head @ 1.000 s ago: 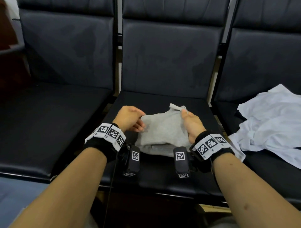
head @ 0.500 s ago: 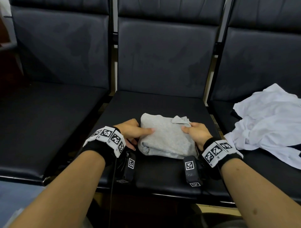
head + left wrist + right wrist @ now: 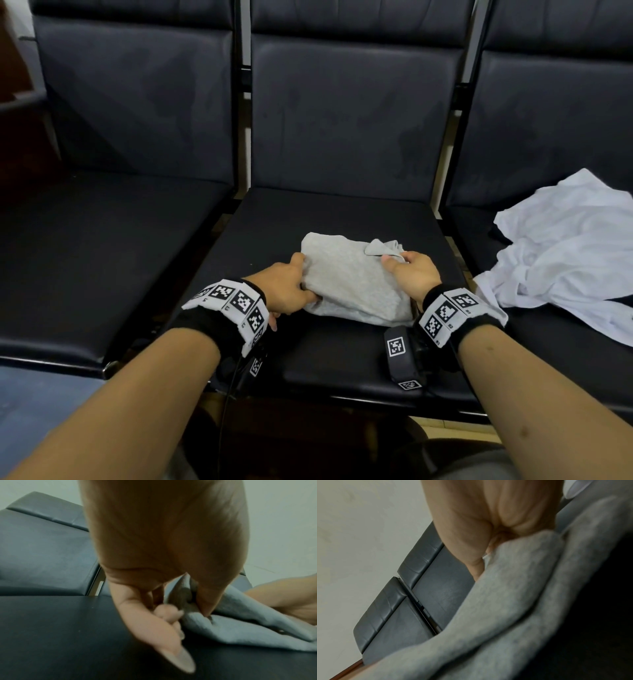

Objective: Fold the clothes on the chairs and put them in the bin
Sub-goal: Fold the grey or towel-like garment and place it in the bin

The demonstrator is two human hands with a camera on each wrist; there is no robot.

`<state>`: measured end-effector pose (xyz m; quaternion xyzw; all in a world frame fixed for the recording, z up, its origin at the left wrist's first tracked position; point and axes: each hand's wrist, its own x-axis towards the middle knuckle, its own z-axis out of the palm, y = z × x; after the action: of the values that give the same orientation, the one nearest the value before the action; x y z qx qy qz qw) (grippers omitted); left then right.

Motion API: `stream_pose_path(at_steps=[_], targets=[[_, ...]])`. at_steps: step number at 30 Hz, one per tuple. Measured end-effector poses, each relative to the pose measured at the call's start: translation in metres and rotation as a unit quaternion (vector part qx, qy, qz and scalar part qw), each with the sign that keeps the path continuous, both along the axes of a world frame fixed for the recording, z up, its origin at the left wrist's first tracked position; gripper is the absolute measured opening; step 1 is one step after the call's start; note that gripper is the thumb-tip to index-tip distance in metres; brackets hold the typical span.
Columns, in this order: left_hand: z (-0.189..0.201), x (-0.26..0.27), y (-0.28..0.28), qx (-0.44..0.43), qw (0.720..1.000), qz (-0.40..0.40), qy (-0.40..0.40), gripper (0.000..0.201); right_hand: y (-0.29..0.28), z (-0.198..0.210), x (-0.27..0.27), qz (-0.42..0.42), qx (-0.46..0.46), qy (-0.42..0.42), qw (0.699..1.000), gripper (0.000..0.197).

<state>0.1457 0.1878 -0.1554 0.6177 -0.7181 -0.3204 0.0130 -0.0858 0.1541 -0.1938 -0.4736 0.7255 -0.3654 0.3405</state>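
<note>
The folded grey garment (image 3: 352,279) lies between both hands on the middle seat (image 3: 342,349), long axis running hand to hand. Left hand (image 3: 286,291) fingers curl around its left edge; right hand (image 3: 412,274) pinches its right edge. Neither hand is nearer. No bin is visible.

left seat (image 3: 102,260): bare | right seat (image 3: 479,236): white garment (image 3: 565,250) blocks
</note>
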Motion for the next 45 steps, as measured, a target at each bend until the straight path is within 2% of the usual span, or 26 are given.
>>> stream_pose_path(at_steps=[3,6,10,13,16,20,22,24,27,29,32,34,36,39,45], targets=[[0.003,-0.001,0.006,-0.028,0.999,-0.021,-0.008,0.064,-0.001,-0.001,-0.001,-0.003,-0.001,0.014,1.0,0.028],[0.006,-0.002,0.01,-0.049,0.997,-0.052,-0.03,0.068,-0.001,-0.001,-0.001,-0.023,-0.007,0.026,0.999,0.023],[0.012,-0.002,0.016,-0.073,0.988,-0.105,-0.09,0.063,-0.002,0.003,-0.005,-0.053,-0.019,0.084,0.995,0.026],[0.011,0.002,0.016,-0.058,0.982,-0.119,-0.133,0.062,-0.002,0.002,-0.01,-0.072,0.005,0.102,0.992,0.033],[0.005,0.005,0.015,-0.011,0.988,-0.111,-0.108,0.068,-0.002,0.0,-0.013,-0.057,0.05,0.116,0.99,0.037],[0.009,0.011,0.01,0.08,0.995,-0.047,-0.021,0.072,-0.005,0.0,-0.01,-0.071,0.028,0.111,0.991,0.035],[0.015,0.016,0.006,0.064,0.997,-0.022,0.029,0.061,-0.004,0.002,-0.01,-0.109,-0.004,0.105,0.989,0.033],[0.017,0.021,-0.002,-0.032,0.999,0.0,0.042,0.048,-0.001,0.008,-0.009,-0.124,-0.028,0.096,0.987,0.028],[0.013,0.025,-0.016,-0.2,0.979,0.025,0.008,0.037,0.001,0.023,-0.008,-0.044,-0.031,0.106,0.993,0.031],[0.006,0.019,-0.023,-0.254,0.967,-0.007,-0.031,0.038,0.004,0.036,0.0,0.04,-0.041,0.125,0.991,0.041],[-0.005,-0.005,-0.024,-0.2,0.974,-0.083,-0.073,0.058,0.01,0.037,0.023,0.171,-0.015,0.216,0.961,0.055],[-0.017,-0.024,-0.021,-0.126,0.975,-0.131,-0.126,0.066,0.015,0.021,0.038,0.243,0.06,0.311,0.917,0.061],[-0.029,-0.035,-0.019,-0.072,0.972,-0.148,-0.168,0.066,0.017,0.005,0.041,0.263,0.14,0.35,0.888,0.064],[-0.036,-0.037,-0.017,-0.051,0.973,-0.136,-0.18,0.067,0.018,-0.003,0.031,0.272,0.192,0.355,0.873,0.067],[-0.033,-0.038,-0.019,-0.026,0.976,-0.13,-0.173,0.069,0.017,-0.002,0.032,0.279,0.199,0.361,0.868,0.067]])
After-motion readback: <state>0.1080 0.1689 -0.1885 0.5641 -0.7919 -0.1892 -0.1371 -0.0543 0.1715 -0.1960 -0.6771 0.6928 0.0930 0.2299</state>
